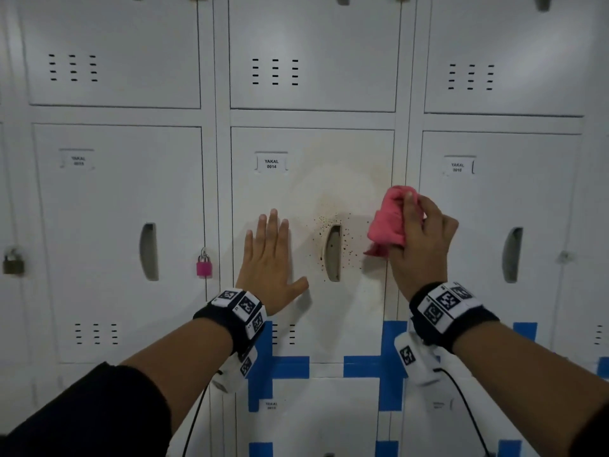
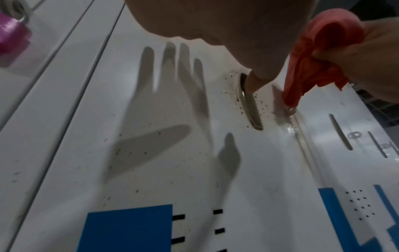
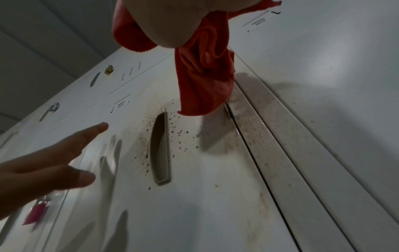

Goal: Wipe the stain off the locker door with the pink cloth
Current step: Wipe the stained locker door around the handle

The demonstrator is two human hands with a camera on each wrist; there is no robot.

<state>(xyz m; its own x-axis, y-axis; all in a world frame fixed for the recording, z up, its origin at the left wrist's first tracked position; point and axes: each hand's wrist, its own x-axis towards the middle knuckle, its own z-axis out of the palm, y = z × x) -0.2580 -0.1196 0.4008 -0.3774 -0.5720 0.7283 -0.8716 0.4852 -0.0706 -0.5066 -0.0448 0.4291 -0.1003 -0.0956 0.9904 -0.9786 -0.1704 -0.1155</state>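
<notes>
- Bunched in the right hand (image 1: 423, 240), the pink cloth (image 1: 390, 222) is pinched by curled fingers, a loose tail hanging near the door's right edge.
- Left hand (image 1: 270, 258) is spread flat, fingers straight, at the locker door (image 1: 342, 318); contact is unclear.
- Brown speckled stain (image 1: 346, 239) surrounds the recessed handle (image 1: 333, 253).
- Cloth looks soft and light: a wadded hold with a fold exposed should suit scrubbing.

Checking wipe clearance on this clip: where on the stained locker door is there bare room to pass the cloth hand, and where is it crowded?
Free: the upper door between the label and the handle recess, and the lower stretch down to the blue tape. Crowded: the left hand lies spread left of the recess; the right hand grips the pink cloth by the door's right edge.
</notes>
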